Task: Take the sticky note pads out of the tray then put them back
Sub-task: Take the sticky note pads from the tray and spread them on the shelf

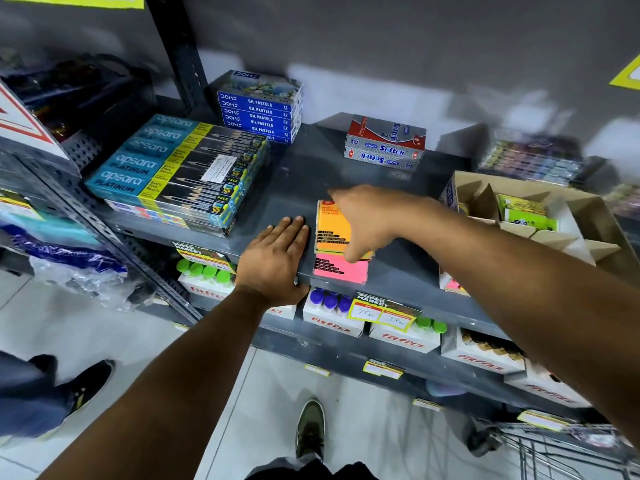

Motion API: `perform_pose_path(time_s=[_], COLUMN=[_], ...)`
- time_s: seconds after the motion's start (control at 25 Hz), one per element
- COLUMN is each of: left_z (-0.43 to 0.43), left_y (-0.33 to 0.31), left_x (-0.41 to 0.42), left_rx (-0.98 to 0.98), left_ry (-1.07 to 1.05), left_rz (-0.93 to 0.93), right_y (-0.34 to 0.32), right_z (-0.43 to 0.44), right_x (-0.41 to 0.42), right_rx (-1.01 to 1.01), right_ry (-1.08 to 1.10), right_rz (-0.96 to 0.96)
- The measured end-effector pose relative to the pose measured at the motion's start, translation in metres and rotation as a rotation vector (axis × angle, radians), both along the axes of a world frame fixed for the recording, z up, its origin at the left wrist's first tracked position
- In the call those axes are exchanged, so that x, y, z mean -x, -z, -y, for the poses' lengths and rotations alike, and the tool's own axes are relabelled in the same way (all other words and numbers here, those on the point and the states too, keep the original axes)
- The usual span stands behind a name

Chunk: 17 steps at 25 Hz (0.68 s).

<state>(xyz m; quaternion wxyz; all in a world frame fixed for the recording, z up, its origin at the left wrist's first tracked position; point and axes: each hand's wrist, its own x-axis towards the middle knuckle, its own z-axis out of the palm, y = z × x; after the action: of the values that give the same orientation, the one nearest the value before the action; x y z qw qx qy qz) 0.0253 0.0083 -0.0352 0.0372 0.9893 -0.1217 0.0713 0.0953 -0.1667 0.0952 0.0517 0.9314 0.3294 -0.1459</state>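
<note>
Orange sticky note pad [333,230] stacked on pink sticky note pad [341,268], both wrapped, at the grey shelf [304,174] front edge. Right hand [367,223] is laid over them, grip hidden. Left hand [277,258] is pressed flat alongside, fingers together. Cardboard tray [588,216] is set to the right; pencil boxes [180,171] are stacked to the left.

Teal pencil boxes [166,168]: "apsara PLATINUM", "Extra Dark Pencils", "FREE". Blue stacked boxes [259,112]: "DOMS OIL PASTELS 12". Red-silver boxes [386,143]: "Softek", one print upside down. White cartons [401,337] on lower shelf: "fitfizz". Yellow price tags [381,311] on shelf edge: "SUPER MARKET", handwritten "75" and "38". Print on the orange and pink sticky note pads [332,233] too small to read.
</note>
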Motion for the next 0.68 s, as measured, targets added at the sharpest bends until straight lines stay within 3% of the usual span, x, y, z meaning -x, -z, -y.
perform_pose_path(time_s=[0.68], left_z=[-0.001], left_y=[0.002], left_x=[0.000], left_rx=[-0.059], left_ry=[-0.018], left_rz=[-0.039], right_y=[0.027], right_z=[0.003], right_x=[0.020], right_rx=[-0.018], right_ry=[0.073], right_rz=[-0.103])
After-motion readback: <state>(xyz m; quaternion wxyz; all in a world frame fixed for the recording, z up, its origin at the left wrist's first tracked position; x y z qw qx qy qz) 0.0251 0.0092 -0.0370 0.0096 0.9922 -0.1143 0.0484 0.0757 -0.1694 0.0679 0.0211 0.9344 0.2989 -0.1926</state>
